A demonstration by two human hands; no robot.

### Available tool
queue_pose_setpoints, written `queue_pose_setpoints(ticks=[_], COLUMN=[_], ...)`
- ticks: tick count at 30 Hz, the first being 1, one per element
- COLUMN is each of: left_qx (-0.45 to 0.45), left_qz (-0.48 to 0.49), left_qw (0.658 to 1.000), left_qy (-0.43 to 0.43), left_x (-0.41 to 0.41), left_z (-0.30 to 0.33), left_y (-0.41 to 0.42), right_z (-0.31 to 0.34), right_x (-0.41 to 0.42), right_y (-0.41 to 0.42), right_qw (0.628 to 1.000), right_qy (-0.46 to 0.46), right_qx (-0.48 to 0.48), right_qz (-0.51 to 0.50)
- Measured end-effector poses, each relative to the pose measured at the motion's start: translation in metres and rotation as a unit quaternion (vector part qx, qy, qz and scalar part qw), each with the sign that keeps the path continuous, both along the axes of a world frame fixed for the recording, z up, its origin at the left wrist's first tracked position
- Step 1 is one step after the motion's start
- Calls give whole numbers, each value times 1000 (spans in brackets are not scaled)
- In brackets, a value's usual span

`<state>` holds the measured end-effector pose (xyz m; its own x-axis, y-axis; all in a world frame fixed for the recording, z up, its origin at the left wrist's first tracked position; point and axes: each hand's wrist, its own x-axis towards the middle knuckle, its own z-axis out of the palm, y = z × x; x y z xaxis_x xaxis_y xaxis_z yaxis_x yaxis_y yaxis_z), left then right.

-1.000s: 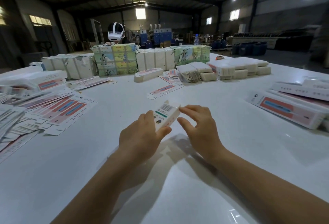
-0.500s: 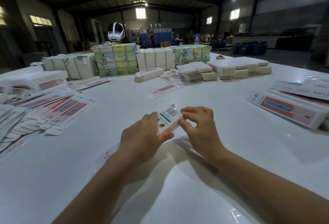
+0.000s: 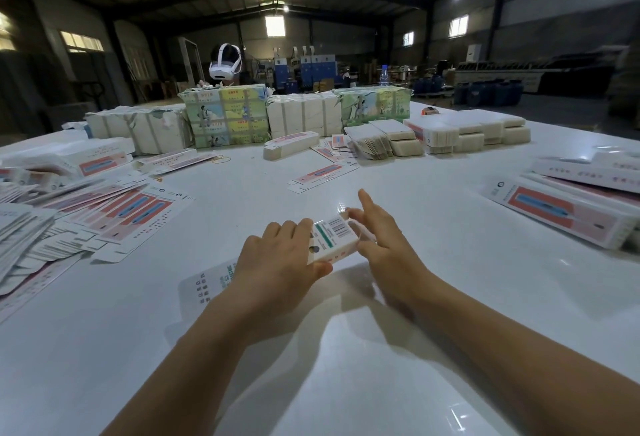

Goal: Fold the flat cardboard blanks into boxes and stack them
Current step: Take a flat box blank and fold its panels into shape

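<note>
Gripping the box point(image 3: 332, 240) lengthwise in my left hand point(image 3: 277, 262), just above the tabletop point(image 3: 433, 297), while my right hand point(image 3: 384, 245), fingers spread and holding nothing, is pressing its end flap. Thin card, I reckon: light, easily crushed, so I'm pinching the long edges.

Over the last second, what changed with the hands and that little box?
The right hand opened: its fingers, curled at the end of the box before, now spread forward, apparently pressing the end flap shut. The box tipped slightly toward the left. The left hand kept its grip on the box. The fanned blanks and the white table look unchanged.
</note>
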<state>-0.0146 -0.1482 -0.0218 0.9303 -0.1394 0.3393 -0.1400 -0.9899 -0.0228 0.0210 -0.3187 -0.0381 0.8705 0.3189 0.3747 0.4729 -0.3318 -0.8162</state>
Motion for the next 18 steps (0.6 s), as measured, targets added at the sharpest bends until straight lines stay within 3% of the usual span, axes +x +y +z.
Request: queue_pose_setpoints(ticks=[8, 18], left_qx=[-17, 5], left_qz=[8, 26], left_qw=[1000, 999], left_qy=[11, -23], left_x=[-4, -2], left_z=[-2, -7], left_y=[-8, -9], right_z=[-1, -7], right_x=[-9, -9], right_y=[7, 12], right_qw=[994, 985], right_qy=[-83, -79], right_qx=[-50, -149], right_qz=[-59, -40])
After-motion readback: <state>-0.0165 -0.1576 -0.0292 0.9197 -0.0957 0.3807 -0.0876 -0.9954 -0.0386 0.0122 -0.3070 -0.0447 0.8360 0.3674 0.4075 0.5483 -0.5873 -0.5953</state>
